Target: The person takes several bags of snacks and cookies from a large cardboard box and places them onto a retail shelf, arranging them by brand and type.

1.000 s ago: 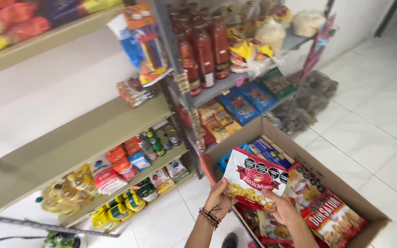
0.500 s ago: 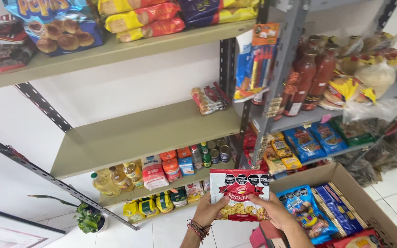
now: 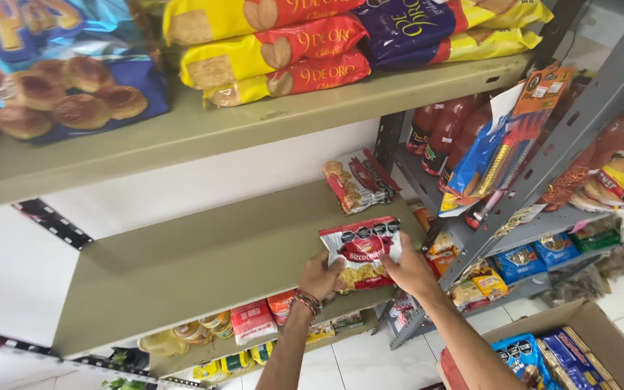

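I hold a red and white snack bag (image 3: 361, 250) upright with both hands over the front right part of the olive-green middle shelf (image 3: 182, 267). My left hand (image 3: 321, 274) grips its lower left corner; a beaded bracelet is on that wrist. My right hand (image 3: 409, 269) grips its right side. A stack of similar red snack bags (image 3: 357, 184) stands at the back right of the same shelf, a little beyond the bag I hold.
Yellow and red cookie packs (image 3: 276, 50) and a blue pastry bag (image 3: 59, 72) fill the upper shelf. A grey metal rack (image 3: 543, 166) at right holds sauce bottles and hanging packets. A cardboard box (image 3: 586, 347) of snack bags sits on the tiled floor at the lower right.
My hands have lifted the snack bag from above the box up to the middle shelf. The view has swung upward and closer to the shelves.
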